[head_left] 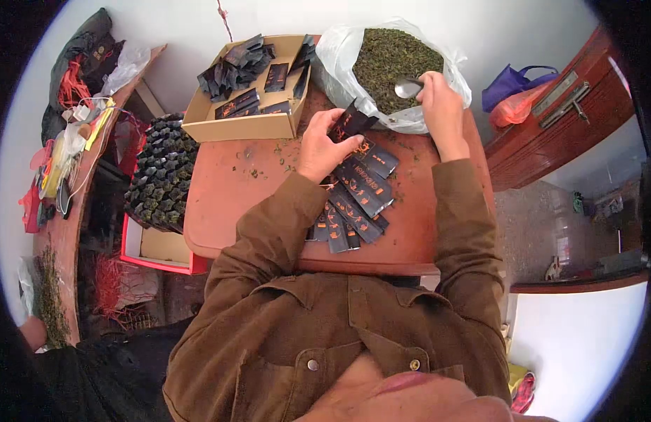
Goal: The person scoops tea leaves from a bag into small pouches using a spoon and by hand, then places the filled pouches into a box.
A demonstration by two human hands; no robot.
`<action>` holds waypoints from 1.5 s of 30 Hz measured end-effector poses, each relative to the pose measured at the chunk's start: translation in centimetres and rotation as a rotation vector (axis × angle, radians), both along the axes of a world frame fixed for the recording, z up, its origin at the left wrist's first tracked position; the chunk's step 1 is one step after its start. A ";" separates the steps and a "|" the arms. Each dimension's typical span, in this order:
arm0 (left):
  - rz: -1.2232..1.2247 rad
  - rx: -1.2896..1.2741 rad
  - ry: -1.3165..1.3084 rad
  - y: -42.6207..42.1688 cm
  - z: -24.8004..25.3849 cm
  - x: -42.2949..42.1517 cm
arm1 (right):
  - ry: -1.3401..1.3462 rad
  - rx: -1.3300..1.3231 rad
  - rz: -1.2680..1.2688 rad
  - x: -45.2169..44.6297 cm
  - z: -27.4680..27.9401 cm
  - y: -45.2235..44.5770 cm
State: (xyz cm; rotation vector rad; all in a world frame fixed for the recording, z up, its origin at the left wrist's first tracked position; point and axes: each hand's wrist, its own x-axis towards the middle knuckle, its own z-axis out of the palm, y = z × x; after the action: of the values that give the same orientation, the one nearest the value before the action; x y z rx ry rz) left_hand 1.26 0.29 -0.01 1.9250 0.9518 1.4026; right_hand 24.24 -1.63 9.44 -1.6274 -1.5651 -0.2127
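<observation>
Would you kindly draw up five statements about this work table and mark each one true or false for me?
1. The right hand holds a metal spoon over the dried leaves. True.
2. The left hand is empty. False: it holds a black packet.
3. The fanned packets lie on the table, overlapping one another. True.
4. The purple bag stands on the table. False: it is off to the right of the table.
5. The open cardboard box is filled with dried leaves. False: it holds dark packets.
</observation>
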 end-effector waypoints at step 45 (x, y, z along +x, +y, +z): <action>0.000 0.004 0.027 -0.4 0.5 0.0 | -0.062 -0.043 0.356 -4.7 1.3 -2.1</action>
State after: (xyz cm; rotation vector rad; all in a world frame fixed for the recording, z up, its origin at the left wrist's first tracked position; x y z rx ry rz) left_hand 1.29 -0.12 0.50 1.9514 0.9618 1.3832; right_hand 19.49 -3.71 10.71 -1.3554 -1.8865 -0.0390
